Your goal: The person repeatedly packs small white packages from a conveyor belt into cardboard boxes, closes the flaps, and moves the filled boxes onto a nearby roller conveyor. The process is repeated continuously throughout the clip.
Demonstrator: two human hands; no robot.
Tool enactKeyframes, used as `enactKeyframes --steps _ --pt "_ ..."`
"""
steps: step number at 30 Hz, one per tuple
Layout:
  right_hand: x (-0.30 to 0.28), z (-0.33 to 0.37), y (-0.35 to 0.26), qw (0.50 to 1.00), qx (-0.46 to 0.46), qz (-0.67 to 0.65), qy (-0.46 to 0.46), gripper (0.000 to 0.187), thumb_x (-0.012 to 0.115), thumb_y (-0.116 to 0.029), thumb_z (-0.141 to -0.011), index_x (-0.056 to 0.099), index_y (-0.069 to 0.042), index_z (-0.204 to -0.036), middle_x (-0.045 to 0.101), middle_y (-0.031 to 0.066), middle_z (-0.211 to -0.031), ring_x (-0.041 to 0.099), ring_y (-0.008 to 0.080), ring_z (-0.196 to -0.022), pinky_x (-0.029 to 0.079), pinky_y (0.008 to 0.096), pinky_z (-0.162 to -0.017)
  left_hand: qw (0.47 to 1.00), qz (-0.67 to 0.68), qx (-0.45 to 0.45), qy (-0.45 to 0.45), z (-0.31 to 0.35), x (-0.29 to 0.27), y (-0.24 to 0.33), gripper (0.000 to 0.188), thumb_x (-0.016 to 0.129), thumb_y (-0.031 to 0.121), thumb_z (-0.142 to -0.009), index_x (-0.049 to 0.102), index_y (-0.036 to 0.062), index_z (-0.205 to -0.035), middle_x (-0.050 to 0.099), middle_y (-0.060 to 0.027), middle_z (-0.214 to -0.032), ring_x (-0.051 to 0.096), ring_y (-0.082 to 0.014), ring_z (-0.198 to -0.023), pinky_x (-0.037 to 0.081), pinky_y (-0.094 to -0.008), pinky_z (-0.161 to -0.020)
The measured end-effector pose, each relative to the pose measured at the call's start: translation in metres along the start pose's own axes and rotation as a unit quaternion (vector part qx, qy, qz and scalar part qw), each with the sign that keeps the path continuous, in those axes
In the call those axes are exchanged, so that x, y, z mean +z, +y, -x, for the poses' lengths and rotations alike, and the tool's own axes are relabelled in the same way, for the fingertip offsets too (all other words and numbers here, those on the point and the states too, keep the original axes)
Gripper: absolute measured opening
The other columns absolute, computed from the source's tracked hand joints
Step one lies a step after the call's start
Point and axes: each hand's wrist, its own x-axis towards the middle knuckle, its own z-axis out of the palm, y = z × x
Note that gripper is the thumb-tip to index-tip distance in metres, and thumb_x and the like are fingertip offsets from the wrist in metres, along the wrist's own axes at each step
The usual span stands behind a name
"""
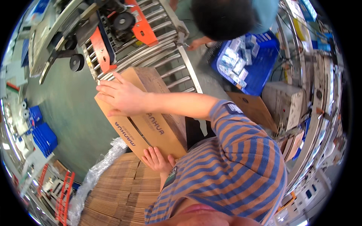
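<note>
A brown cardboard carton [160, 126] is tilted in front of my body, beside the end of the roller conveyor. A dark, narrow slit runs between two panels on its face. My right hand [122, 95] reaches across and lies over the carton's far end, with fingers spread and the palm against the cardboard. At the near end my left hand [156, 160] rests by the slit, its fingers stretched flat on the panel and the thumb apart. Any contact under the carton is hidden.
Flat cardboard stacks [117, 188] and clear plastic wrap [94, 167] lie near me. Ahead is a roller conveyor [175, 69] with a machine and its orange guides [141, 28]. A co-worker [226, 19] stands beside a blue crate [260, 71] of small packs. Blue bins [44, 139] sit left.
</note>
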Motion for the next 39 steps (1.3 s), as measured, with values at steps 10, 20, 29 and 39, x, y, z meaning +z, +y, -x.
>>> enactKeyframes --steps 10,20,29,39 --pt "-0.144 0.242 -0.032 0.931 0.36 0.017 -0.051 0.029 0.064 -0.026 -0.078 0.061 -0.007 -0.101 0.061 0.0106 -0.097 0.059 0.0297 -0.09 0.049 0.0379 -0.077 0.998 -0.017 0.041 -0.049 -0.016 -0.011 0.002 0.063 0.038 0.04 -0.09 0.034 -0.0066 -0.133 0.034 -0.0249 -0.137 0.03 -0.0428 -0.128 0.019 -0.0514 -0.105" --pt "-0.293 0.473 -0.147 0.756 0.62 0.07 0.198 0.027 0.064 -0.021 -0.081 0.061 -0.004 -0.103 0.062 0.0127 -0.095 0.064 0.0231 -0.084 0.05 0.0325 -0.075 0.915 0.153 0.316 0.199 -0.049 -0.055 0.171 0.053 0.052 0.031 -0.088 0.041 -0.0036 -0.126 0.04 -0.0231 -0.131 0.037 -0.0398 -0.122 0.022 -0.0529 -0.103" --pt "-0.365 0.708 -0.23 0.482 0.718 0.146 0.481 0.028 0.064 -0.02 -0.083 0.061 -0.002 -0.104 0.064 0.01 -0.089 0.062 0.0157 -0.079 0.049 0.0278 -0.073 0.736 0.241 0.59 -0.228 0.0 0.22 0.458 0.067 0.07 0.02 -0.072 0.041 -0.0023 -0.127 0.046 -0.0207 -0.126 0.044 -0.0352 -0.117 0.032 -0.0464 -0.1" --pt "-0.266 0.748 -0.374 0.188 0.835 -0.002 0.517 0.029 0.067 -0.018 -0.082 0.061 0.001 -0.102 0.065 0.0058 -0.087 0.058 0.0099 -0.075 0.048 0.024 -0.07 0.718 -0.028 0.627 -0.301 0.04 0.387 0.551 0.013 0.062 0.019 -0.078 0.055 0.0072 -0.079 0.059 -0.0079 -0.078 0.059 -0.0276 -0.074 0.047 -0.0398 -0.066"
